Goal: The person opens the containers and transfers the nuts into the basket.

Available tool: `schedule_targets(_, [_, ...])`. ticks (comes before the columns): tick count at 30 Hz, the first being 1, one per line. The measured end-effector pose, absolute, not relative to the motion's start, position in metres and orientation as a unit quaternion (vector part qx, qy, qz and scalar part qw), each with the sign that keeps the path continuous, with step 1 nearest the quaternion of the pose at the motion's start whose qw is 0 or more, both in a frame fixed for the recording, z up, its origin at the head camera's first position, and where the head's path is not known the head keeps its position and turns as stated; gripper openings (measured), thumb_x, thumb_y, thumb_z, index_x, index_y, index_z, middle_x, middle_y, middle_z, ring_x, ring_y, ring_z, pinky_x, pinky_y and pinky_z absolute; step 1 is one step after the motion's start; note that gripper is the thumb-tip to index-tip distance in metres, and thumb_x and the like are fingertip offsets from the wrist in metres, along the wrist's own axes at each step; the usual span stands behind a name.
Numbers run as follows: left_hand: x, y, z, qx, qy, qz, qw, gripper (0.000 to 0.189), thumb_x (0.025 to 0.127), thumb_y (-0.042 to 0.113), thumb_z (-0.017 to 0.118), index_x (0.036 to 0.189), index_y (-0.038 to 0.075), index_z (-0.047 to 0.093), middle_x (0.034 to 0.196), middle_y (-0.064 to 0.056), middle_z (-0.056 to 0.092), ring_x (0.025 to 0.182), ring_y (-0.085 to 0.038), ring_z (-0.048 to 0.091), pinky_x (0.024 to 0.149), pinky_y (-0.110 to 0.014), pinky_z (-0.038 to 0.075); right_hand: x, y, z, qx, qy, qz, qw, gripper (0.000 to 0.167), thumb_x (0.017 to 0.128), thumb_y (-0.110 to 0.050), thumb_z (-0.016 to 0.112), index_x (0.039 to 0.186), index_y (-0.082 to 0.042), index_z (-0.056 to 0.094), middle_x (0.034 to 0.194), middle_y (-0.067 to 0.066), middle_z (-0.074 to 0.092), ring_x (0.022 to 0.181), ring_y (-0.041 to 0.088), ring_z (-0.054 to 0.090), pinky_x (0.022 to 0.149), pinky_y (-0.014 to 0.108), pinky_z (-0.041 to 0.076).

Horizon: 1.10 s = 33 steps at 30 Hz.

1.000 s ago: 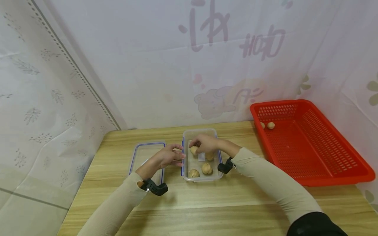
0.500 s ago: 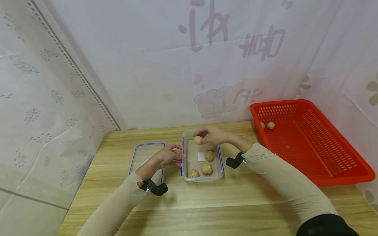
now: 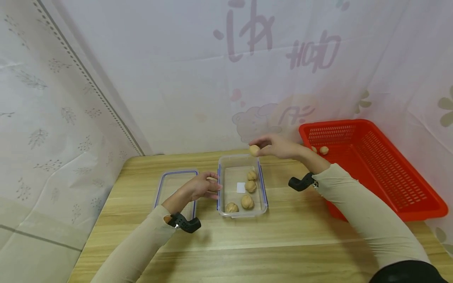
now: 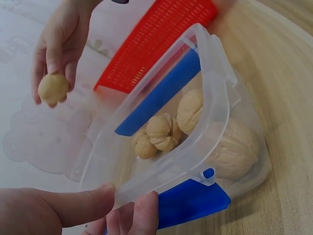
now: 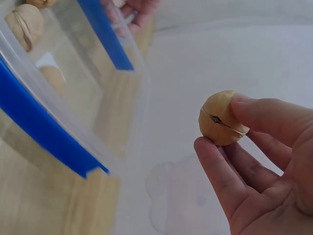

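The table (image 3: 230, 259) is under the left hand (image 3: 203, 185) and the right hand (image 3: 277, 146). A red basket (image 3: 368, 169) sits right of the right hand. The left hand pinches the edge of a clear box (image 3: 230, 177) beside it. The right hand holds up a walnut (image 3: 254, 150).

tan walnut (image 5: 220, 120), dark-spotted seam, pinched midair; clear lidless box (image 3: 231, 177) upright, four walnuts (image 3: 247, 202) inside.

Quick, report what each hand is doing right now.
Left hand: open, touching the clear plastic container.
Right hand: closed, holding a walnut.
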State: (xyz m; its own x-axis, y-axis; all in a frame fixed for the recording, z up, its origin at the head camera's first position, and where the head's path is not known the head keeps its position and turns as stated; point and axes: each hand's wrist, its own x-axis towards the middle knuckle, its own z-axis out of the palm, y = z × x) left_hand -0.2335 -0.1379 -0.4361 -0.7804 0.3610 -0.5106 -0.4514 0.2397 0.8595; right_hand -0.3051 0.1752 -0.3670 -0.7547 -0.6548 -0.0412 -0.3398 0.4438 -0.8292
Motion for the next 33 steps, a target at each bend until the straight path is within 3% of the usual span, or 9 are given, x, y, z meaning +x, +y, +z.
schedule_targets(9, [-0.234, -0.138, -0.435, -0.042, 0.715, 0.614, 0.331, 0.048, 0.099, -0.007, 0.058, 0.141, -0.007, 0.036, 0.12, -0.026, 0.058, 0.085, -0.02, 0.065, 0.078, -0.032, 0.065, -0.305, 0.216, -0.342, -0.24, 0.852, -0.441, 0.152, 0.047, 0.098, -0.022, 0.07, 0.142, -0.008, 0.059, 0.138, 0.013, 0.062, 0.127, 0.03, 0.057, 0.108, 0.049, 0.05])
schedule_targets(16, [-0.235, -0.136, -0.437, -0.051, 0.714, 0.617, 0.326, 0.048, 0.098, -0.005, 0.059, 0.141, -0.006, 0.037, 0.107, -0.015, 0.056, 0.085, -0.02, 0.062, 0.078, -0.032, 0.065, -0.308, 0.251, -0.338, -0.206, 0.858, -0.455, 0.117, 0.046, 0.099, -0.018, 0.07, 0.143, -0.01, 0.058, 0.136, 0.01, 0.063, 0.122, 0.025, 0.061, 0.102, 0.031, 0.053])
schedule_targets(23, [-0.235, -0.136, -0.439, -0.055, 0.715, 0.618, 0.32, 0.043, 0.099, -0.003, 0.056, 0.138, -0.006, 0.039, 0.105, -0.014, 0.053, 0.082, -0.018, 0.059, 0.076, -0.032, 0.065, -0.31, 0.286, -0.337, -0.146, 0.868, -0.463, 0.106, 0.058, 0.098, -0.031, 0.071, 0.148, -0.009, 0.052, 0.146, 0.012, 0.055, 0.134, 0.028, 0.049, 0.116, 0.051, 0.04])
schedule_targets(33, [-0.235, -0.136, -0.44, -0.047, 0.716, 0.617, 0.322, 0.043, 0.1, -0.002, 0.054, 0.139, -0.007, 0.038, 0.105, -0.013, 0.054, 0.083, -0.018, 0.059, 0.078, -0.033, 0.065, -0.312, 0.333, -0.344, -0.065, 0.869, -0.478, 0.104, 0.069, 0.096, -0.044, 0.07, 0.152, -0.011, 0.046, 0.148, 0.012, 0.05, 0.134, 0.026, 0.043, 0.117, 0.055, 0.032])
